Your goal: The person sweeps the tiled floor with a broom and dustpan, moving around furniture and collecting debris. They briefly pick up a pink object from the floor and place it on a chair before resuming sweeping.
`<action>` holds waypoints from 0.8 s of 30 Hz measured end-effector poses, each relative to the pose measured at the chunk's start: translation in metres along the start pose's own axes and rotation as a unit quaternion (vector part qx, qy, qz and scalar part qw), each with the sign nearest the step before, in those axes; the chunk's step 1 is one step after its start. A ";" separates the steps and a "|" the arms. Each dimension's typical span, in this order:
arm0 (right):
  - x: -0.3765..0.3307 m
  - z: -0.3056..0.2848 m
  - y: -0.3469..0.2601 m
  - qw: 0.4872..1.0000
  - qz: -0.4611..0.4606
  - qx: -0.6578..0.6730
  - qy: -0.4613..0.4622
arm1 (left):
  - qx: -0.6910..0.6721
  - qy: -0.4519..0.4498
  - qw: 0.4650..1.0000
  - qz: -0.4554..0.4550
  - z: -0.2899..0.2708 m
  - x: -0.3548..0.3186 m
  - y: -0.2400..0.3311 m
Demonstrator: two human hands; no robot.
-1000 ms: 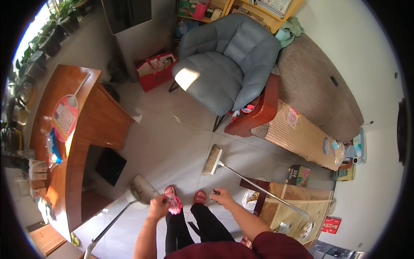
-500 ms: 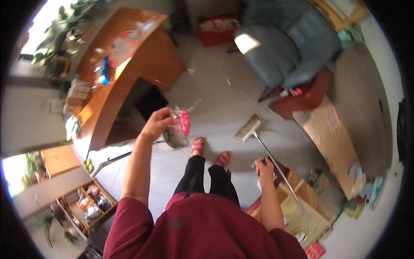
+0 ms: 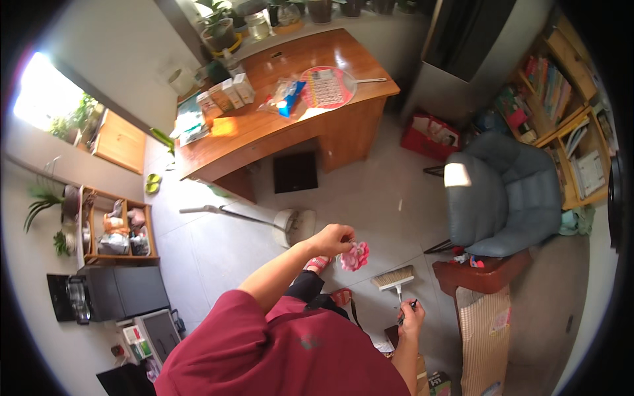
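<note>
My left hand [image 3: 335,239] reaches forward above my feet, closed in a pinch on a pink flower-shaped ornament [image 3: 354,256]. It hangs from the fingertips over the floor. Lower and to the right, my right hand [image 3: 413,318] is closed on a small slim black object [image 3: 402,317], whose kind I cannot make out. Just beyond that hand, a broom head [image 3: 394,278] with pale bristles rests on the floor. Left of my feet stands a light dustpan [image 3: 288,224] with a long handle.
A wooden desk [image 3: 343,53] bears a pink round fan [image 3: 327,88], a blue packet [image 3: 290,99] and small boxes. On the right are a grey-blue armchair [image 3: 475,198], a red-brown box [image 3: 489,272], a cardboard sheet [image 3: 485,336] and bookshelves [image 3: 584,158]. A red bag [image 3: 429,136] sits behind.
The view has swung left, so the desk now shows in full. My left hand still holds the pink ornament, now nearer the middle of the view; my right hand keeps its black object.
</note>
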State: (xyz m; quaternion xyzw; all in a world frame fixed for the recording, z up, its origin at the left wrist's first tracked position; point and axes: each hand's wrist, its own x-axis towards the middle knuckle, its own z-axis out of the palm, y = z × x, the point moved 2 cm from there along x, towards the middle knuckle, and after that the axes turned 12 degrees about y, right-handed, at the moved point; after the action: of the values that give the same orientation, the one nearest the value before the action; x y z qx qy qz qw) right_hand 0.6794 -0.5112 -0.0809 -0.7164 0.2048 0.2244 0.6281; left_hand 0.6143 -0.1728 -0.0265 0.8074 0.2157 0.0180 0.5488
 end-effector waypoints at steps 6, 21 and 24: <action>0.009 0.035 -0.044 0.999 0.009 0.020 -0.031 | -0.014 0.018 1.000 -0.022 -0.018 -0.014 -0.033; 0.051 0.038 -0.083 0.931 0.123 0.333 0.085 | -0.046 -0.129 0.990 0.026 -0.033 0.139 0.043; 0.089 0.024 -0.101 0.914 0.132 0.374 0.088 | -0.094 -0.147 0.984 0.027 -0.015 0.184 0.070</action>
State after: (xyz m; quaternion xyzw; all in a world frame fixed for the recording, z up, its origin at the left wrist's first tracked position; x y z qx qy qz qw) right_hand 0.8082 -0.4751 -0.0535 -0.4122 0.4211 0.1484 0.7942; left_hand 0.7999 -0.1131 0.0038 0.7516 0.1081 -0.0661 0.6473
